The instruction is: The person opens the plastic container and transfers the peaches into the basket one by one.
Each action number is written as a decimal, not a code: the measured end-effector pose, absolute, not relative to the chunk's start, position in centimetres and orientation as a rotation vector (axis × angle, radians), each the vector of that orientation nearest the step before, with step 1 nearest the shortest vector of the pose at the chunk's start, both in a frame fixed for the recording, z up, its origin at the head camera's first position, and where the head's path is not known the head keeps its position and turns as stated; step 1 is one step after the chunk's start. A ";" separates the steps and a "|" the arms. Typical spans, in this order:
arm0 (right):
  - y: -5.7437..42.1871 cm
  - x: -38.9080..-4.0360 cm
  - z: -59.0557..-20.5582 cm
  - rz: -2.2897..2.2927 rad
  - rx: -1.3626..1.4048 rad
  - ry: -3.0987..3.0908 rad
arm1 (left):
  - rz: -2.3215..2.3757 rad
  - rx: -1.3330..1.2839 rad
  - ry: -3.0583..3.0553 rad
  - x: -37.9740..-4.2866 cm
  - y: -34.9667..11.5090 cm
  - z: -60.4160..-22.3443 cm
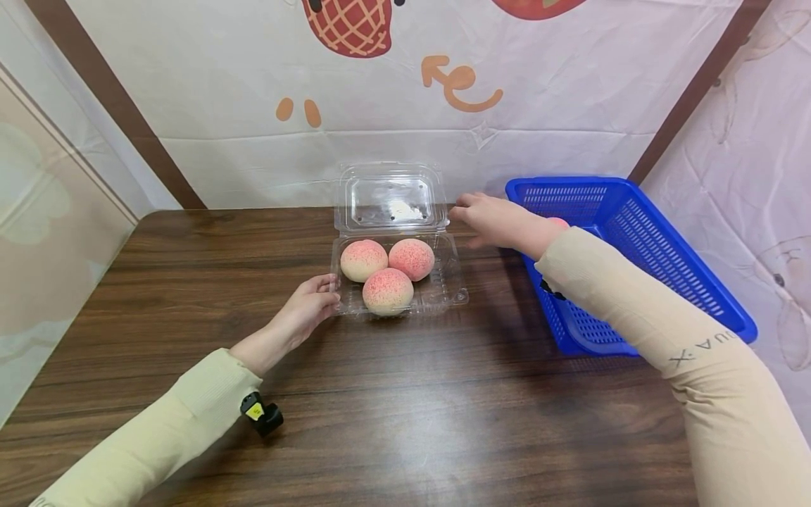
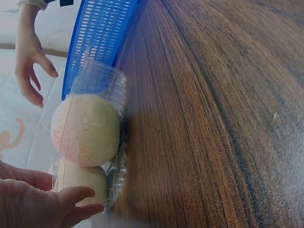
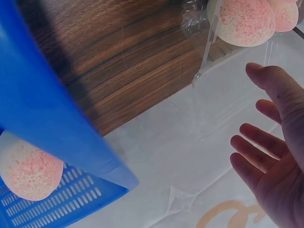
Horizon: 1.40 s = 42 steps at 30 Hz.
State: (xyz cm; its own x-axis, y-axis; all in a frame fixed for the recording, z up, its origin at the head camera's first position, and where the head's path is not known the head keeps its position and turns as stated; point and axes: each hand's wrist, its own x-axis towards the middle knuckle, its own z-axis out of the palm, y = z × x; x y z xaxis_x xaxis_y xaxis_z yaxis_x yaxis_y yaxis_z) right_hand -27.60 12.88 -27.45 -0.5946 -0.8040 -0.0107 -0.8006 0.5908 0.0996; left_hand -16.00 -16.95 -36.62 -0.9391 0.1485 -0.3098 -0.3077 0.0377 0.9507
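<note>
A clear plastic clamshell box [image 1: 443, 282] sits on the table with its lid [image 1: 391, 201] raised at the back. Inside are three pink-and-cream peaches: the left [image 1: 364, 260], the right [image 1: 412, 258] and the front one [image 1: 388, 291]. My left hand [image 1: 305, 310] grips the box's left wall, thumb and fingers on either side of it in the left wrist view. Just right of the lid, my right hand [image 1: 497, 222] is in the air with fingers spread and relaxed, holding nothing. Another peach [image 3: 31, 166] lies in the blue basket [image 1: 690, 274].
The basket stands at the table's right, partly under my right forearm. A patterned white curtain [image 1: 241, 162] hangs right behind the table's [image 1: 253, 408] back edge. Brown wood runs in front of the box.
</note>
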 end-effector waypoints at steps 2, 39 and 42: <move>12.7 -27.6 -27.5 -0.156 1.406 -2.769 | 1.973 -0.164 1.993 -16.0 -17.0 -36.6; 9.5 -27.0 -29.5 -0.071 1.499 -2.827 | 1.977 -0.175 2.006 -16.0 -16.9 -36.6; 9.2 -27.0 -29.8 -0.073 1.498 -2.840 | 1.977 -0.172 2.003 -16.0 -16.9 -36.6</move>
